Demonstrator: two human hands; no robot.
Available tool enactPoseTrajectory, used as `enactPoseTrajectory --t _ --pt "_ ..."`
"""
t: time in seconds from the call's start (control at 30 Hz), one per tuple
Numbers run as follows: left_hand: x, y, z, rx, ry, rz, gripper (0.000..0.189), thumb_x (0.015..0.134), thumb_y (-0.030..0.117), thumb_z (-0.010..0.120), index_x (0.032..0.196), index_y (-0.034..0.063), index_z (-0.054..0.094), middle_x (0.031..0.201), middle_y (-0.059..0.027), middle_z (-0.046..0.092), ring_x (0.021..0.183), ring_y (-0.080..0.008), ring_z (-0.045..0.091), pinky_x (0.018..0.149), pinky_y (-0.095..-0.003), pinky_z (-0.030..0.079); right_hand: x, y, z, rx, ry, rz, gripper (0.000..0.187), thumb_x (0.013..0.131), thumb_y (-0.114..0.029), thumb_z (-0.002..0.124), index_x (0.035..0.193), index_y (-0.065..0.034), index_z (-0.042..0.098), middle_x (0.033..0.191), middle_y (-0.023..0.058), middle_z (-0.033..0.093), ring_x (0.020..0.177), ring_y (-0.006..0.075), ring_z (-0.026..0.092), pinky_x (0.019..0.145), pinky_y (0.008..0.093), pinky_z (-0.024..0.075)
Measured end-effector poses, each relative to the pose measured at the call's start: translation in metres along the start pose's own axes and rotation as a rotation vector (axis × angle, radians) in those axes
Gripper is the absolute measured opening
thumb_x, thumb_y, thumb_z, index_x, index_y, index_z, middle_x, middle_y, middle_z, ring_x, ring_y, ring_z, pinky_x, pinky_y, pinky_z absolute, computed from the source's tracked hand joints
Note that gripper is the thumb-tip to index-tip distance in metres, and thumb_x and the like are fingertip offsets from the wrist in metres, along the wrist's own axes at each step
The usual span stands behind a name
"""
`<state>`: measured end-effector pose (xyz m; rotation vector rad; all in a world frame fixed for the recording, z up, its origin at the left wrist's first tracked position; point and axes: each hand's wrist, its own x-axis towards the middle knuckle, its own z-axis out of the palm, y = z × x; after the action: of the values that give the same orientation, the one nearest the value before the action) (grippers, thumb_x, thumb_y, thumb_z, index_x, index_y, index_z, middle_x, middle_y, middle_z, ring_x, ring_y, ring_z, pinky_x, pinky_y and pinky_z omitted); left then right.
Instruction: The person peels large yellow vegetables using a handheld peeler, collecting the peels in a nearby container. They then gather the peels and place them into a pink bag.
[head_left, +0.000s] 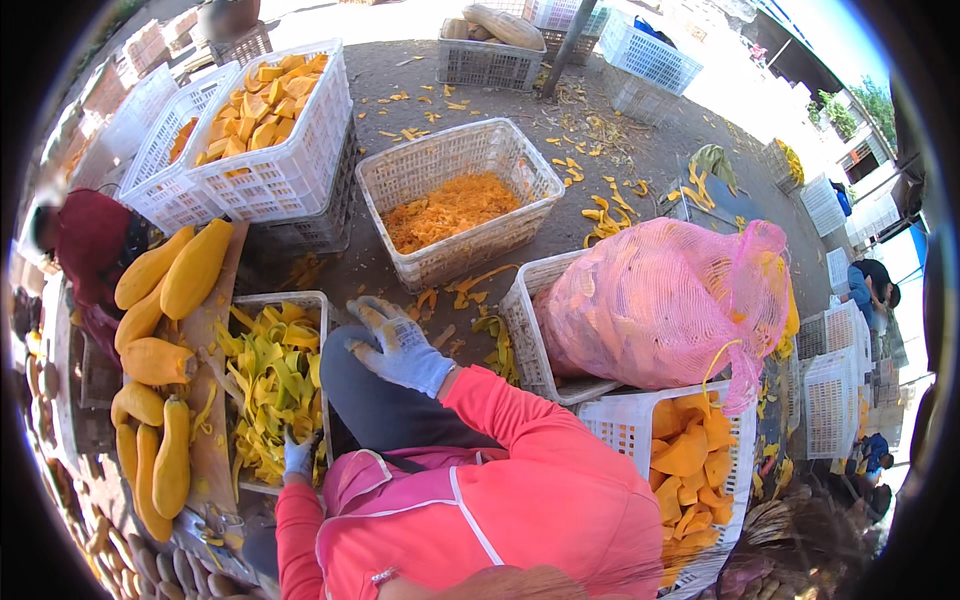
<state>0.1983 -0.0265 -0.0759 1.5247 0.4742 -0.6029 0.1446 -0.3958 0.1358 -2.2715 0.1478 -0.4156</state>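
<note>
My right hand (397, 346), in a pale blue work glove soiled on the fingers, rests on my knee with its fingers spread and nothing held. My left hand (300, 452), gloved too, reaches into a crate (324, 319) of yellow-green squash peelings (270, 382); its fingertips are partly hidden among the peels, so whether it grips any cannot be told. Left of that crate, several whole peeled orange squashes (171, 457) lie on a wooden board (217, 420). A crate of shredded orange pulp (450, 210) stands ahead of my knee.
A pink mesh sack (645, 307) fills a crate at the right, beside a white crate of cut squash chunks (686, 465). Stacked white crates (262, 180) hold more chunks at upper left. A person in dark red (94, 240) is at far left. Peel scraps litter the ground.
</note>
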Motion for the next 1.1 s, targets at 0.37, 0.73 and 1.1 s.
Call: enactPoseTrajectory --t 0.37,0.73,1.1 --pt "-0.035 0.022 -0.055 0.339 0.301 0.045 0.076 0.078 0.030 0.085 0.142 0.0010 0.056 0.139 -0.0206 0.062 0.129 -0.0298 0.059 0.107 -0.0364 0.046 -0.009 -0.037 0.104 0.819 -0.314 0.323 0.057 0.094 -0.012 0.071 0.146 -0.0041 0.049 0.123 0.0113 0.064 0.091 0.0164 0.061 0.076 0.0274 0.0508" --pt "-0.034 0.078 -0.088 0.520 0.343 0.222 0.117 0.065 0.047 0.090 0.156 -0.0004 0.034 0.157 -0.0239 0.040 0.147 -0.0351 0.038 0.121 -0.0391 0.032 0.049 -0.012 0.275 0.834 -0.282 0.655 0.103 0.084 -0.031 0.086 0.157 0.0075 0.025 0.138 0.0191 0.056 0.117 0.0217 0.059 0.098 0.0307 0.0494" --pt "0.098 0.116 -0.077 0.320 0.269 0.229 0.134 0.057 0.048 0.095 0.159 -0.0032 0.023 0.159 -0.0254 0.037 0.148 -0.0357 0.036 0.121 -0.0406 0.032 0.074 -0.056 0.306 -0.313 -0.526 -0.110 0.085 0.087 -0.055 0.069 0.155 -0.0113 0.042 0.161 0.0277 0.032 0.148 0.0467 0.030 0.121 0.0533 0.0253"
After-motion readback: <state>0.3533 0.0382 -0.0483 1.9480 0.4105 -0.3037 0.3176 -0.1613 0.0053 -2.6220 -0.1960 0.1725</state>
